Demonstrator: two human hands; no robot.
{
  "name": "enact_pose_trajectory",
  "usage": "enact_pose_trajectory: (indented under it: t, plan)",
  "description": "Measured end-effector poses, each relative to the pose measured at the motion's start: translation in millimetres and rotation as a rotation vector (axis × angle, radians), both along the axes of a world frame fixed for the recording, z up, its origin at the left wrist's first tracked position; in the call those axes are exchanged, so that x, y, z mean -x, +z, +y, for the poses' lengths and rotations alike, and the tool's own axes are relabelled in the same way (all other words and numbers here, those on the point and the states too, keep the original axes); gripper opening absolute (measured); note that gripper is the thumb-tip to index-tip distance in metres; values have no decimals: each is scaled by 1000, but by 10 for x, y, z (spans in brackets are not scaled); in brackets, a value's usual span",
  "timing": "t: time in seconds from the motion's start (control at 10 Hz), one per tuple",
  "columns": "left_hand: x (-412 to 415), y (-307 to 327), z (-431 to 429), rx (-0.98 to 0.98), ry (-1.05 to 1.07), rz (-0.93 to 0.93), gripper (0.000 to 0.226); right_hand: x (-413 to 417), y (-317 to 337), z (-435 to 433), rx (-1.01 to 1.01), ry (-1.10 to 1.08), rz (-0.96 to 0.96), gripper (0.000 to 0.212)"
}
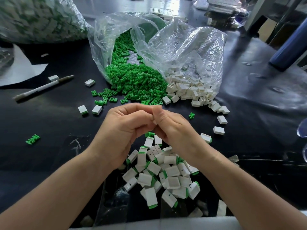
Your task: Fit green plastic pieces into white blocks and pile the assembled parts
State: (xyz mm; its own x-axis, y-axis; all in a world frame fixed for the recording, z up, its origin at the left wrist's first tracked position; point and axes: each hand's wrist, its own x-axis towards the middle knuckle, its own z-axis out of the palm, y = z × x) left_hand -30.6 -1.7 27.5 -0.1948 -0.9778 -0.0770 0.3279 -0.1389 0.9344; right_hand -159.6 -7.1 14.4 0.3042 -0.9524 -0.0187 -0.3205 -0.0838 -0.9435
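Note:
My left hand (126, 128) and my right hand (172, 128) meet fingertip to fingertip above the black table (58, 123), both closed. A sliver of a white block (155, 122) shows between them; the rest of what they hold is hidden. Just below the hands lies a green piece (149, 134). Under my wrists is a pile of assembled white-and-green parts (166, 173). Beyond the hands, loose green pieces (137, 83) spill from a clear bag (182, 47), with empty white blocks (187, 90) spilling beside them on the right.
A pen (43, 87) lies at the left near a white sheet (21, 67). A large filled bag (33, 19) stands at the back left. Stray parts (96, 109), single blocks (219, 130) and a green piece (32, 139) dot the table. A blue cylinder (289, 47) stands at the right.

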Motion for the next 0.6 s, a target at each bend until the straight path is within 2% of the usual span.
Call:
enact_pose_trajectory:
  t: [0.1,0.2,0.3,0.4,0.5,0.6]
  plan:
    - [-7,4,-3,25,7,-18,14,46,59,-20,37,-3,61,54]
    - [-42,-23,-30,57,59,-200,9,150,127,-72,32,-41,156,62]
    - [-53,-61,-30,112,62,-438,15,270,193,-122,33,-77,316,54]
    - [-39,-104,-25,134,0,-589,8,332,177,-139,47,-46,546,42]
    - [-46,-149,-27,160,-44,-751,6,289,173,-95,-7,20,683,38]
    - [-87,-144,-12,192,-12,-811,2,288,191,4,-28,0,673,37]
